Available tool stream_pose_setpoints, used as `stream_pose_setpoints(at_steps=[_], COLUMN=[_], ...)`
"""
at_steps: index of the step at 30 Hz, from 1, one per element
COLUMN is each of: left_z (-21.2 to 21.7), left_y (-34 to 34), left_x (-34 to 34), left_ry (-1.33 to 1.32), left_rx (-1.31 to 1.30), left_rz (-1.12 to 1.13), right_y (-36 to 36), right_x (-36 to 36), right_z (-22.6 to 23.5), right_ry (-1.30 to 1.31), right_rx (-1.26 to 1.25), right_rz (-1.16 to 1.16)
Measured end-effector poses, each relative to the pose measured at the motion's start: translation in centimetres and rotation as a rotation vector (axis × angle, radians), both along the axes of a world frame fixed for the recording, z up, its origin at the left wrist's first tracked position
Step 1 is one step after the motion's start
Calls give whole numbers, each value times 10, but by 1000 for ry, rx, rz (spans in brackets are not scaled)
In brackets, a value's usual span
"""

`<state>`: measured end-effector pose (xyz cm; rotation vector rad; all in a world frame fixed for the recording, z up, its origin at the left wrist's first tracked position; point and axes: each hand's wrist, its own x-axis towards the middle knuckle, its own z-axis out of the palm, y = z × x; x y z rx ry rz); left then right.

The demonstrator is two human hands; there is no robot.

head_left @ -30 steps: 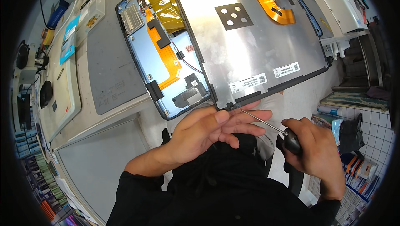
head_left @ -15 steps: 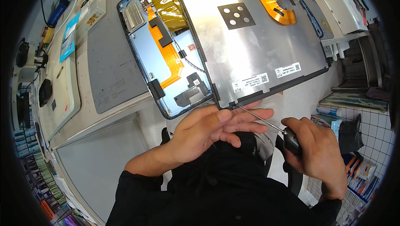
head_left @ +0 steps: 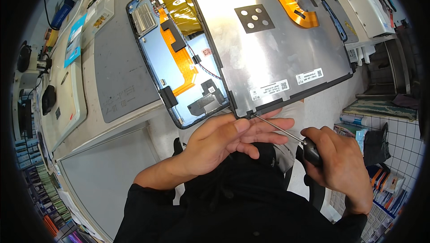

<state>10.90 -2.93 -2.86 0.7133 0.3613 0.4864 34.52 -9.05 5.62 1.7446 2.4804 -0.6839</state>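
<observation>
A large silver display panel (head_left: 268,50) lies tilted over an opened monitor back shell (head_left: 179,64) with orange flex cables and black cable clips inside. My left hand (head_left: 228,142) lies flat under the panel's near corner, thumb against its edge. My right hand (head_left: 338,167) grips the black handle of a thin screwdriver (head_left: 286,133). Its metal shaft points up-left, with the tip at the panel's lower corner bracket (head_left: 249,114).
A grey work mat (head_left: 121,73) covers the bench to the left of the shell. Small boxes, cables and black devices line the far left shelf. A white machine (head_left: 367,6) stands at upper right. Tiled floor and packaged goods show at lower right.
The view has shifted slightly. Both hands stay at the panel's near corner with the screwdriver tip on the same spot.
</observation>
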Motion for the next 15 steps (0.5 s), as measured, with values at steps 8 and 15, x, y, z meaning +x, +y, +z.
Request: stream_pose_setpoints(at_steps=[8,15], left_z=[2,5], left_y=[1,-2], left_x=[1,6], left_ry=[7,84], left_rx=[10,48], left_rz=[-8,62], right_y=[0,-2], right_x=[-1,-6], right_z=[3,9], right_ry=[-36,-57], right_rx=[31,15], right_rz=[-13,-37])
